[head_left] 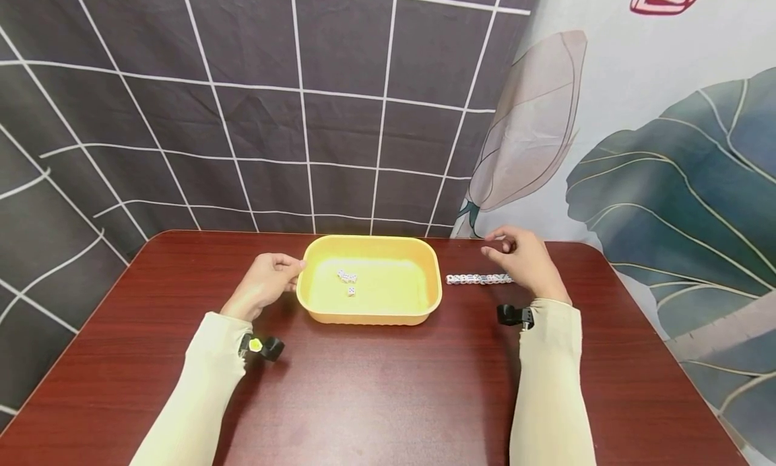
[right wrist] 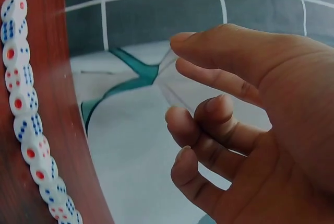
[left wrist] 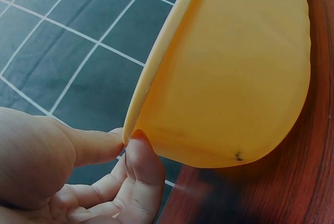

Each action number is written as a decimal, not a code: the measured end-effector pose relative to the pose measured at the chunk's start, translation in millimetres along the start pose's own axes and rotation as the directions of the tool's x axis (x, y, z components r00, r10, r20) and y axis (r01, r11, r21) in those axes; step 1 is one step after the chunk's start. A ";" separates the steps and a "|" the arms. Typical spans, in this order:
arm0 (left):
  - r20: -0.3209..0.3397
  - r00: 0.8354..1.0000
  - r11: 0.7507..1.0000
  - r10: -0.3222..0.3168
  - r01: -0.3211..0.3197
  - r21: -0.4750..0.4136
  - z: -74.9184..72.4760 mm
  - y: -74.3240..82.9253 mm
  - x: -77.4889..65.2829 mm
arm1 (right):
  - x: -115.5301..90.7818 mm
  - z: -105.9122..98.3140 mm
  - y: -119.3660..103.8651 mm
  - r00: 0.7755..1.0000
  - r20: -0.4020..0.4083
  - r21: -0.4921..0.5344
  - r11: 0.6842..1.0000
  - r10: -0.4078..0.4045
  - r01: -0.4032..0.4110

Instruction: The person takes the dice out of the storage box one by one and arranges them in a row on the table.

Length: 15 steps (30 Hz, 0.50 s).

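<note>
Your left hand is pinching the left rim of the yellow tub, which is standing on the reddish-brown table with loose dice inside. Your right hand, fingers half-bent around nothing, is hovering near the row of white dice.

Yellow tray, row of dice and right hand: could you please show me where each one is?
Yellow tray point(head_left: 391, 282): head view, on its bare inner floor.
Row of dice point(right wrist: 24, 99): right wrist view, on a die near its middle.
Right hand point(head_left: 529, 260): head view, on its middle.
</note>
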State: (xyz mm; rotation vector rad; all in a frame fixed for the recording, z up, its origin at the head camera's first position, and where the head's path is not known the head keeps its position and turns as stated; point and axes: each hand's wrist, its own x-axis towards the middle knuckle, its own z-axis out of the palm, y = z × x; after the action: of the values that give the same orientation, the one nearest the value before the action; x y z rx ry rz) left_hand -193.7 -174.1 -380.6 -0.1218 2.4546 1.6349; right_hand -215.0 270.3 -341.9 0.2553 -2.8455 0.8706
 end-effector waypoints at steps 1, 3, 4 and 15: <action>0.000 1.000 1.000 0.001 -0.001 0.000 -0.2 -0.1 0.0 | 0.7 1.0 -2.4 1.000 0.001 0.006 1.000 -0.002 0.002; -0.001 1.000 1.000 0.002 -0.002 0.005 -0.5 0.0 -0.3 | 2.0 3.1 -7.3 1.000 0.002 0.014 1.000 -0.009 0.008; -0.002 1.000 1.000 0.002 -0.002 0.009 -0.6 0.1 -0.4 | 2.6 4.1 -9.6 1.000 0.003 0.020 1.000 -0.011 0.011; 0.002 1.000 1.000 -0.002 0.002 -0.007 0.4 0.3 0.3 | 9.0 16.5 -32.0 0.999 0.026 0.068 0.997 -0.045 0.043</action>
State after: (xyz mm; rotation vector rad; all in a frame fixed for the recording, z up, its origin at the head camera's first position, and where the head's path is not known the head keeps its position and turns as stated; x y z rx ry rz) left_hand -193.9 -173.6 -380.6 -0.1231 2.4470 1.6422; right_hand -218.8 233.8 -336.4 0.3398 -2.8271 0.9628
